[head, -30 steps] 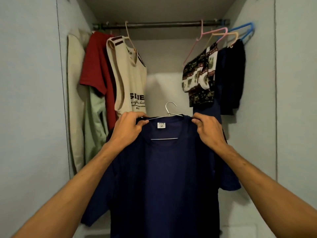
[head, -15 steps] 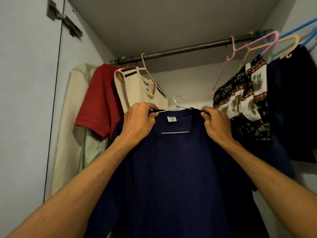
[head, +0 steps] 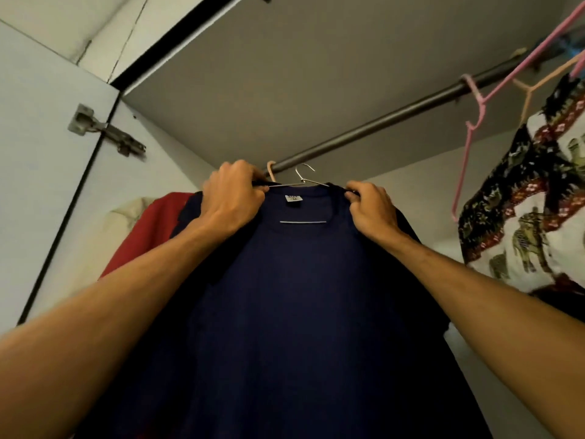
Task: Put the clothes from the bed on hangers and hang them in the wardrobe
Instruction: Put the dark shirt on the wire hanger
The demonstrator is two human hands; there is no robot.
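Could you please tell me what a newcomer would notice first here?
A navy T-shirt on a wire hanger fills the centre, gripped at its shoulders by the left hand and right hand, just below the rail. At right hangs a patterned garment beside a pink hanger.

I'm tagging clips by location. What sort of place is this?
Most likely a home wardrobe: a metal rail near its top, a patterned shirt hanging from it, and a door hinge on the left.
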